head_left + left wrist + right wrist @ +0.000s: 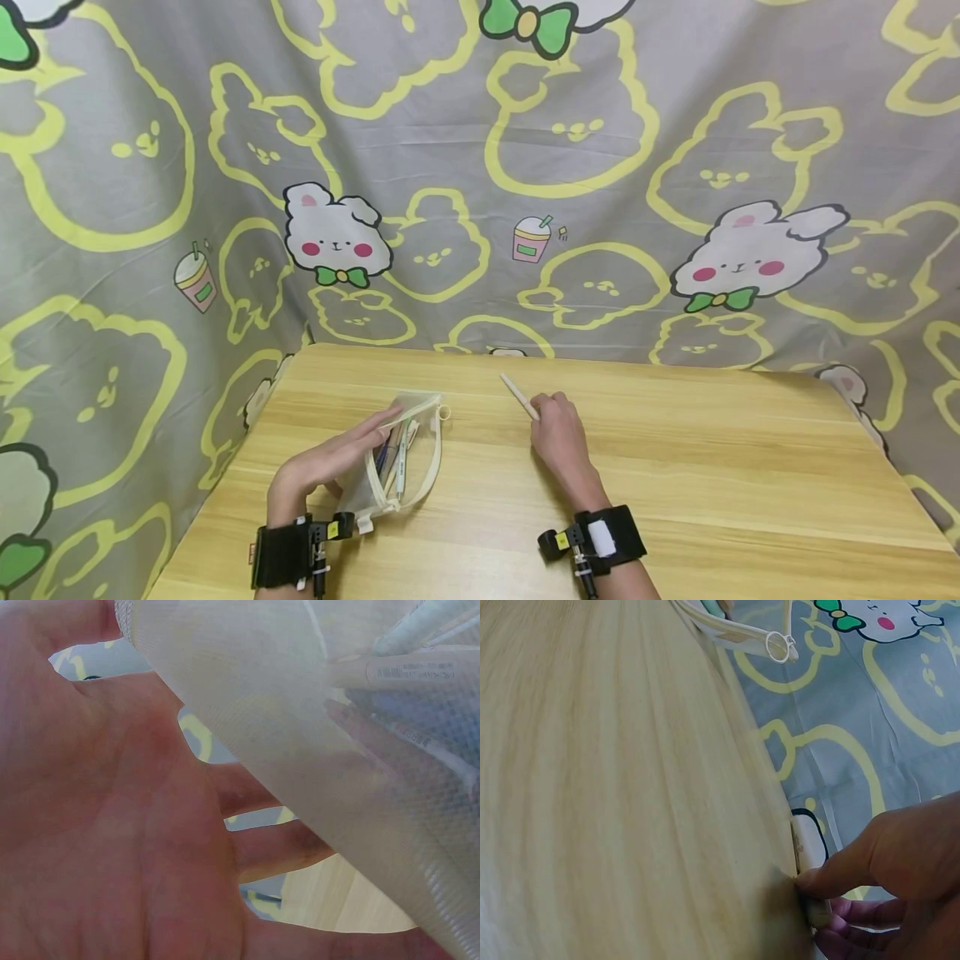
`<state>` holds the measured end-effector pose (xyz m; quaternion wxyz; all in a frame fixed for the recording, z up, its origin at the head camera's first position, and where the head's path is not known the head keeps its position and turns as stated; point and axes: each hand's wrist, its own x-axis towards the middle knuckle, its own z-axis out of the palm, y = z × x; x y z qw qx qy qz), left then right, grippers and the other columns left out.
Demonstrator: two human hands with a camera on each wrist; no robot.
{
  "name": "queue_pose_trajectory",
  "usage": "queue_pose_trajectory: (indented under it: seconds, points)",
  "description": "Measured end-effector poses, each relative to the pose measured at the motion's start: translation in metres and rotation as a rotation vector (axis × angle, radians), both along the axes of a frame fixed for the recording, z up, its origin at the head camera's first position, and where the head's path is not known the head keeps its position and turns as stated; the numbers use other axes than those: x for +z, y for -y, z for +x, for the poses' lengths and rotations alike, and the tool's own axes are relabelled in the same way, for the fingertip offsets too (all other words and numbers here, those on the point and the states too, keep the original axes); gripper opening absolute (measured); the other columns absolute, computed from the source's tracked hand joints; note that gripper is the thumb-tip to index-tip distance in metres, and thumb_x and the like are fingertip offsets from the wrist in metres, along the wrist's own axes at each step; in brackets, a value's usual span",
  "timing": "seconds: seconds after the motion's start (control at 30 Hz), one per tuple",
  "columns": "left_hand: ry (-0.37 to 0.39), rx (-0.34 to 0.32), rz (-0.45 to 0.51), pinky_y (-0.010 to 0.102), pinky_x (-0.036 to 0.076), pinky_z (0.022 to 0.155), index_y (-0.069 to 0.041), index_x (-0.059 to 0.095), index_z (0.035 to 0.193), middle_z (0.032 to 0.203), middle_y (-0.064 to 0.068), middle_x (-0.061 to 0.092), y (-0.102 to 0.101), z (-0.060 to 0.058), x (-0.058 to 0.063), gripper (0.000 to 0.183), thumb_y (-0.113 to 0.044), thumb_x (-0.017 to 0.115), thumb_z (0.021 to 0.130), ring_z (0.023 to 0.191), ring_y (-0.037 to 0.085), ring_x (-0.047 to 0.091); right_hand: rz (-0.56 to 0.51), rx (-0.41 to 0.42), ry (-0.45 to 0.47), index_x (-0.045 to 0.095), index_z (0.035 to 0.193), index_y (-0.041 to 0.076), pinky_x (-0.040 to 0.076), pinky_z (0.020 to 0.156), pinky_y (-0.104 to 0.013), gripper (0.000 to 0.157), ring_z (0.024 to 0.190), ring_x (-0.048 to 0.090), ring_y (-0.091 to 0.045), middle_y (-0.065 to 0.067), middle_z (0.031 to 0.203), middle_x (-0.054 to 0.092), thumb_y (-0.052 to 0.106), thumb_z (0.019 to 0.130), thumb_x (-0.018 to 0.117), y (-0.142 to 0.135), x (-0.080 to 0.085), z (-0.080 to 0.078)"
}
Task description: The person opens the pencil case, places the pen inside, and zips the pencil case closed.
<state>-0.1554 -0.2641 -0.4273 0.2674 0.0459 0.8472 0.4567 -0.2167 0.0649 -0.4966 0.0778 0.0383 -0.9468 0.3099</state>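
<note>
A see-through mesh pencil pouch (363, 498) with a cream zip gapes toward me on the left part of the table. Several pens (401, 467) show inside it, among them a pale green one and a dark blue one. My left hand (330, 460) holds the pouch from its left side, fingers stretched along the far side and thumb near the lower side. Right of the pouch, my right hand (561, 429) pinches a cream-white pen (514, 390) between thumb and fingers. This pen (808, 844) points away from me, toward the back of the table; the hand covers its near end.
The wooden table (712, 467) runs up to a grey curtain (465, 125) with rabbit drawings at the back and sides. A round ring pull (445, 412) hangs at the pouch's far corner. Black straps with small cameras sit on both wrists.
</note>
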Motion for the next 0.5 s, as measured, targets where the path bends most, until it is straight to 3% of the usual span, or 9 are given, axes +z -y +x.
queue_pose_trajectory:
  seconds: [0.27,0.5]
  points:
    - [0.015,0.016,-0.007,0.079,0.047,0.062,-0.030,0.017,0.159,0.164,0.015,-0.002,-0.001,0.000,-0.002,0.059,-0.047,0.035,0.105,0.132,0.066,0.010,-0.013,0.002,0.035,0.072,0.103,-0.005,0.057,0.066,-0.041,0.025,0.077,0.060,-0.028,-0.016,0.088,0.065,-0.008,0.079,0.066,-0.005,0.005,0.002]
    - [0.002,0.016,-0.023,0.078,0.047,0.064,-0.030,0.017,0.159,0.164,0.015,0.000,-0.001,0.000,-0.003,0.060,-0.050,0.034,0.105,0.132,0.065,0.014,-0.106,0.003,0.171,0.074,0.101,-0.003,0.052,0.052,-0.028,0.020,0.065,0.058,-0.019,-0.014,0.087,0.071,-0.002,0.084,0.064,-0.012,0.017,0.004]
